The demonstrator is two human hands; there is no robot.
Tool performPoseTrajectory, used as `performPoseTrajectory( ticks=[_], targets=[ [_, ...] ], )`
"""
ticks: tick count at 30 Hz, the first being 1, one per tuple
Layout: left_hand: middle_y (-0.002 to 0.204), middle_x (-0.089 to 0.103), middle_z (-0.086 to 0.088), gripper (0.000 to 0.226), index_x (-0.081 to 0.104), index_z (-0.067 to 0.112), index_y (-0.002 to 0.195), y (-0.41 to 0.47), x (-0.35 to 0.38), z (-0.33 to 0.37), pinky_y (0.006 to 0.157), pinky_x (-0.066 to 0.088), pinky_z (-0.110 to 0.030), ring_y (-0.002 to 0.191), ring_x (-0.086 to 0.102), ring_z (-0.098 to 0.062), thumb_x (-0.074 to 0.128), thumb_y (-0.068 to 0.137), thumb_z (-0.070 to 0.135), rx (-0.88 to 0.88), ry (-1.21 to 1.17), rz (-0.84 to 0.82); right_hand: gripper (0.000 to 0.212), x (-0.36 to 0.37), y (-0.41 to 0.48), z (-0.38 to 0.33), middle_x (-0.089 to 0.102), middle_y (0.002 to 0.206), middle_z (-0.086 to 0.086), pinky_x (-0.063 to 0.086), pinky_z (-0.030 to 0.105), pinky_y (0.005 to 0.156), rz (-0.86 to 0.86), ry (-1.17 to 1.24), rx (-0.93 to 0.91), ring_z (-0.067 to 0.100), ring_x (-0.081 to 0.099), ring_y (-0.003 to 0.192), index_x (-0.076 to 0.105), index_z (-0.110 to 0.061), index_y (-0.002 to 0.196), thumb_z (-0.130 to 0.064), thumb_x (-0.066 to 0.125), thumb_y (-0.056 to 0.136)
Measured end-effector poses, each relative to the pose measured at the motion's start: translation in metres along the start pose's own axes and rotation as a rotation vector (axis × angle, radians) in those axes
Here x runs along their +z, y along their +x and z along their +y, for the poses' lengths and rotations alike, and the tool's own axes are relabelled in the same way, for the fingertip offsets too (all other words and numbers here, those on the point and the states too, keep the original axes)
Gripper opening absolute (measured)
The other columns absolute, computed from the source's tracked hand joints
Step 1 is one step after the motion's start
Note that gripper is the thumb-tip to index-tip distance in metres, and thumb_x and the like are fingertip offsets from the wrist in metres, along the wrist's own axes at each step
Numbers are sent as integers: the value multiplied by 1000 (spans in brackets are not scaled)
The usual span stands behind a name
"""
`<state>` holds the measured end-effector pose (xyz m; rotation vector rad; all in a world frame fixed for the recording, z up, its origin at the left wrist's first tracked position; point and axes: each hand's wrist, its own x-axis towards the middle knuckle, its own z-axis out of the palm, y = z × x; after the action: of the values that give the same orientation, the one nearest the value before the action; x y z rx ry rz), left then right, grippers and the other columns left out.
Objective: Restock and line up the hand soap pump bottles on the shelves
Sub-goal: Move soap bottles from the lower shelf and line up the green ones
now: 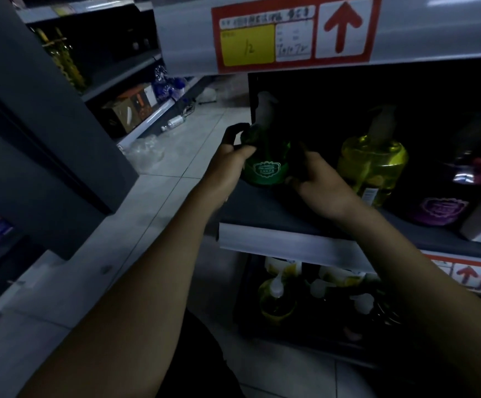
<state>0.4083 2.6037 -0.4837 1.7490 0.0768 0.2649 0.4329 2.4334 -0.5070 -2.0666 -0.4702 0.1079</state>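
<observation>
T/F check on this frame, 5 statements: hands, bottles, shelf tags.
1. Both hands are on the green bottle. True: the left hand and the right hand hold it from either side.
2. The yellow bottle stands left of the green one. False: it stands to its right.
3. A purple-labelled bottle sits right of the yellow one. True.
4. The price tag above shows an arrow that points down. False: the red arrow points up.
5. The shelf below holds no stock. False: more pump bottles show under it.
</observation>
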Motion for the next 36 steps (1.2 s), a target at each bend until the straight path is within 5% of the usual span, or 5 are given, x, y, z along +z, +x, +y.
performPoseTrajectory(
  ticks=[10,16,27,33,36],
  targets=[
    [106,65,1,28,50,34,121,-53,-37,8,89,50,-38,101,62,-9,49,97,23,-3,80,-195,60,7,-50,-12,71,108,5,36,10,74,180,-235,-224,20,65,101,51,-17,137,-24,75,82],
    [114,66,9,47,40,35,137,-71,-38,1,80,52,-23,108,62,-3,55,93,29,19,52,-229,63,10,-63,-13,68,117,9,29,5,71,149,-249,-293,23,63,106,50,-13,136,-23,77,80],
    [103,61,33,58,44,46,121,-68,-32,-3,76,42,-7,98,55,14,78,76,36,148,393,-106,54,13,-53,-4,68,120,12,48,34,83,51,-269,-315,33,62,110,41,-14,141,-22,62,92],
    [126,57,7,79,39,31,143,-71,-42,-3,88,50,-29,107,57,-7,79,77,17,176,522,-113,46,13,-59,-9,68,116,16,52,43,83,39,-314,-260,37,61,108,46,-13,137,-20,57,93],
    [102,59,-2,39,56,23,121,-79,-34,20,65,44,-16,82,55,-5,67,84,20,466,589,209,35,-1,-74,-15,67,116,13,52,44,82,110,-320,-269,34,62,106,56,-14,126,-17,55,91]
  ],
)
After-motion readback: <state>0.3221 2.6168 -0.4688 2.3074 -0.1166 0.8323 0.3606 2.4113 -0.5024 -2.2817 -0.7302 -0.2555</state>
